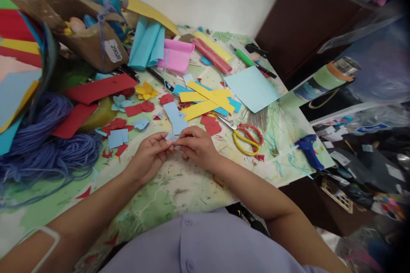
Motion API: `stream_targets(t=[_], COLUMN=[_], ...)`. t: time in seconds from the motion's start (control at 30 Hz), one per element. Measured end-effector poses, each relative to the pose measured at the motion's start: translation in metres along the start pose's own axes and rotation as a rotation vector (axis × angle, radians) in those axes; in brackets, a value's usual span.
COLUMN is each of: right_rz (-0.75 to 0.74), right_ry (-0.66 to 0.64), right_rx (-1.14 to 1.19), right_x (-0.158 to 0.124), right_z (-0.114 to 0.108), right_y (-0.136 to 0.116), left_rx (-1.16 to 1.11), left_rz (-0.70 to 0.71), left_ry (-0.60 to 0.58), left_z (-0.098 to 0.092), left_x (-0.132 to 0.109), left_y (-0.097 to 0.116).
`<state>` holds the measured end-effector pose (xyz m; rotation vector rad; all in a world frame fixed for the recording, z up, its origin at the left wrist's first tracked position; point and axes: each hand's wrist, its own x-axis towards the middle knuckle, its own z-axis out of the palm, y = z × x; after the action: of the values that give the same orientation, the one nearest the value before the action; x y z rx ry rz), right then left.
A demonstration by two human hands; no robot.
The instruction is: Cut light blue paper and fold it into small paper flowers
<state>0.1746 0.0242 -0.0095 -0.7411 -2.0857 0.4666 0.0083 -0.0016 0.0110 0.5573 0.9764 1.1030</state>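
Note:
A small light-blue piece of paper is pinched between my two hands, above the near middle of the table. My left hand grips its left side with closed fingertips. From the right, the fingers of my right hand close on the same piece and partly cover it. Just beyond them lies a light-blue paper strip, beside crossed yellow paper strips. Scissors with red and yellow handles rest to the right of my right hand. Light-blue paper squares and a red paper flower lie left of my hands.
Purple yarn and a cardboard box crowd the left. A pale blue sheet lies near thin wires at the back right. A blue glue gun sits by the right edge, and a bottle stands beyond it.

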Motion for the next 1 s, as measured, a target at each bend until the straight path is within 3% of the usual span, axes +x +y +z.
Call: stream_targets(t=[0.2,0.53,0.77,0.9,1.0], right_rz=[0.047,0.336,0.304,0.294,0.369], right_ry=[0.038,0.057,0.032,0.002,-0.004], right_rx=[0.043,0.274,0.268,0.247,0.278], right_x=[-0.0013,-0.0008,-0.0018,-0.0011,0.0006], right_z=[-0.0006,0.0025,0.0005,-0.0006,0.0005], right_y=[-0.0006,-0.0081,-0.0078,-0.0083,-0.0084], left_rx=[-0.05,-0.005,-0.018,0.091,0.178], left_rz=[0.015,0.056,0.058,0.088,0.081], left_ry=[0.068,0.104,0.155,0.119,0.09], left_z=[0.0057,0.0083,0.006,0.0065,0.0068], left_x=[-0.0017,-0.0026,-0.0006,-0.004,-0.007], left_y=[-0.006,-0.0099,-0.0088,-0.0066,-0.0062])
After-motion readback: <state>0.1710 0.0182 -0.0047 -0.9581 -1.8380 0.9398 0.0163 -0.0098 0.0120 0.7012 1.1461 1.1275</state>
